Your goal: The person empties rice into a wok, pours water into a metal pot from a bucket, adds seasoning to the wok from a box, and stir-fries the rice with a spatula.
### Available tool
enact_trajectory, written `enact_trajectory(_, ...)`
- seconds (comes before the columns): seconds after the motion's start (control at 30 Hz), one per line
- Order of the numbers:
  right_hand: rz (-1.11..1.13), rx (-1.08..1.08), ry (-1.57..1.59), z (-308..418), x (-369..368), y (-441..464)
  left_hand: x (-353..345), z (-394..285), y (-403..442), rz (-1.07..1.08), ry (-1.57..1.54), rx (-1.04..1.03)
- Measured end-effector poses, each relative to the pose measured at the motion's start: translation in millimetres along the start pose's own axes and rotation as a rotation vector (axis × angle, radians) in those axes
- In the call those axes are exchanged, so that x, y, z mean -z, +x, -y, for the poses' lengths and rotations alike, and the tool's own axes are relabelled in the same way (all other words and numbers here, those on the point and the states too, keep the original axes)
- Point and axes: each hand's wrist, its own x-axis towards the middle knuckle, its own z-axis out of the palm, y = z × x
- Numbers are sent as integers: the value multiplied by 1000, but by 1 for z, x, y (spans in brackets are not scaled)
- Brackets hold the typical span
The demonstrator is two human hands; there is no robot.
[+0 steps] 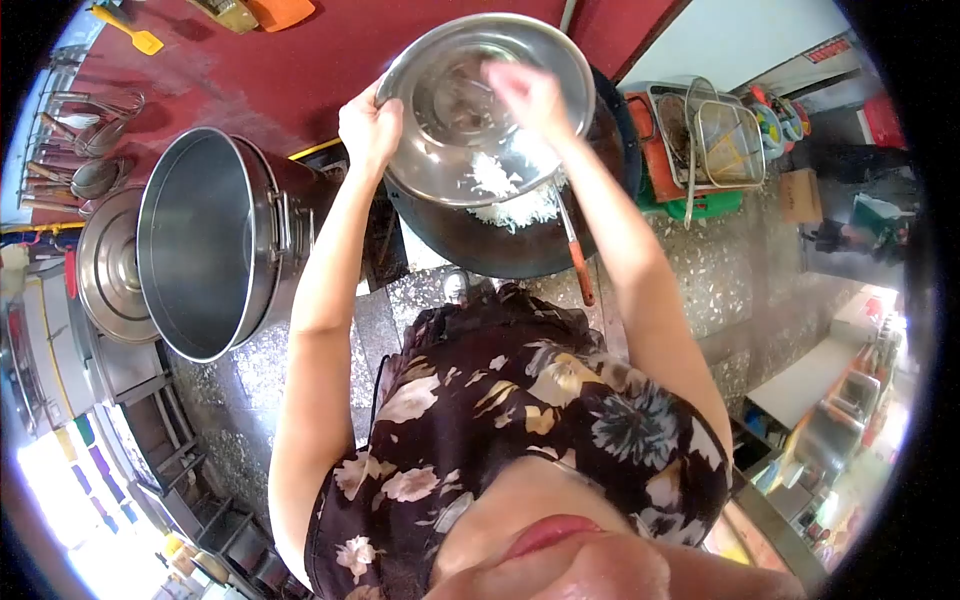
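My left hand (370, 130) is closed on the rim of a wide metal bowl (425, 160), which is tilted over a large dark wok (440, 232). Inside the bowl is my right hand (525, 98), its fingers smeared by motion. White grains that look like rice (492, 175) lie by the bowl's lower rim. More rice is in the wok just below. A turner with a wooden handle (580, 272) leans out of the wok towards me, beneath my right forearm.
To the left stand a deep metal pot (205, 245) and a round metal lid (115, 265). Strainers and ladles (95, 180) hang on the left wall. Wire baskets (728, 145) sit right of the wok. A counter (805, 385) is at the lower right.
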Motion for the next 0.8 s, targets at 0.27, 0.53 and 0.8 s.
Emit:
enact_trajectory(0.27, 598, -538, 353, -70, -18, -16, 3, -27, -9, -17, -424, 59)
enact_trajectory(0.53, 341, -312, 413, -1, -15, 54, -2, -20, -8, 51, -334, 29)
enact_trajectory(0.8, 354, -31, 51, -8, 4, 23, 3, -31, -4, -15, -191, -264)
